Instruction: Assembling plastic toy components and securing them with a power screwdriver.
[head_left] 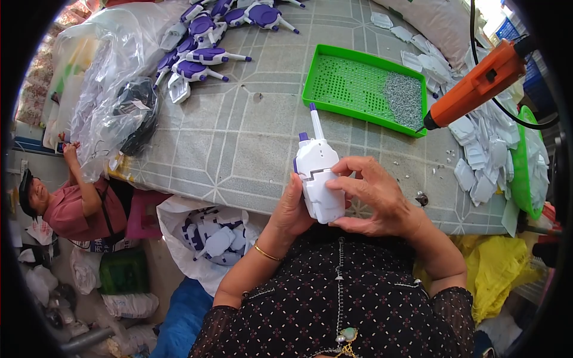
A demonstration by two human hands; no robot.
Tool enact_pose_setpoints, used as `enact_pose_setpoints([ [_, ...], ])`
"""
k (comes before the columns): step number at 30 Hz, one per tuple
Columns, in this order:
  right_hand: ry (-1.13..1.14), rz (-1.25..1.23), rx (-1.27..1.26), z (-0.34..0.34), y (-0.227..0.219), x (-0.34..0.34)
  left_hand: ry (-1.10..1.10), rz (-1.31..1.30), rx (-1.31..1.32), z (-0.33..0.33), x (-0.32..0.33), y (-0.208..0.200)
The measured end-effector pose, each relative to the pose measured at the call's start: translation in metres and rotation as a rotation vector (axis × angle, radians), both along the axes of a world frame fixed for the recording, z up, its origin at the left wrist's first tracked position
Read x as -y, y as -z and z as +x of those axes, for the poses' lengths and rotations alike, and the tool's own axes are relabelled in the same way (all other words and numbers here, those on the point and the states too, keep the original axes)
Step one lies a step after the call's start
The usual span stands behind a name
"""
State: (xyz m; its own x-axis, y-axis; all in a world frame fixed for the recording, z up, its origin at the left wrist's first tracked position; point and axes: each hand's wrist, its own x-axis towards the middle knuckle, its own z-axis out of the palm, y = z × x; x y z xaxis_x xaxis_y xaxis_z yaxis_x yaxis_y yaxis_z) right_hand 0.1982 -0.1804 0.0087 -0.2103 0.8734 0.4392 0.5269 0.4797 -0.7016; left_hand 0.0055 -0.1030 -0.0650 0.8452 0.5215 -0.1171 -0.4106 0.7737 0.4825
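A white toy walkie-talkie (318,156) with a purple-tipped antenna is held upright, its back towards me, just above the table's near edge. My left hand (291,206) is closed around its left side, thumb along the edge. On the other side, my right hand (385,200) grips it too, with fingertips on the white back cover (325,194) and the thumb at its bottom end. A dark stepped gap shows along the cover's top edge. Beyond it lies a green tray (365,118) with small metal screws (406,98) heaped at its right end.
An orange electric screwdriver (477,83) hangs at the right, its tip by the tray. White covers (477,149) lie beneath it, near a green basket (524,173). Purple-and-white walkie-talkies (203,56) pile up far left. A sack of parts (179,224) stands below; another person (83,206) is at left.
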Motion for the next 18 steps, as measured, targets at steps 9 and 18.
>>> enact_pose_setpoints([
  [9, -0.007, 0.088, 0.125, 0.001, -0.002, -0.002, -0.099, 0.087, -0.102, 0.0, 0.004, 0.003],
  [18, -0.006, 0.111, 0.071, 0.005, 0.009, -0.006, -0.091, 0.066, -0.137, 0.003, -0.001, -0.003],
])
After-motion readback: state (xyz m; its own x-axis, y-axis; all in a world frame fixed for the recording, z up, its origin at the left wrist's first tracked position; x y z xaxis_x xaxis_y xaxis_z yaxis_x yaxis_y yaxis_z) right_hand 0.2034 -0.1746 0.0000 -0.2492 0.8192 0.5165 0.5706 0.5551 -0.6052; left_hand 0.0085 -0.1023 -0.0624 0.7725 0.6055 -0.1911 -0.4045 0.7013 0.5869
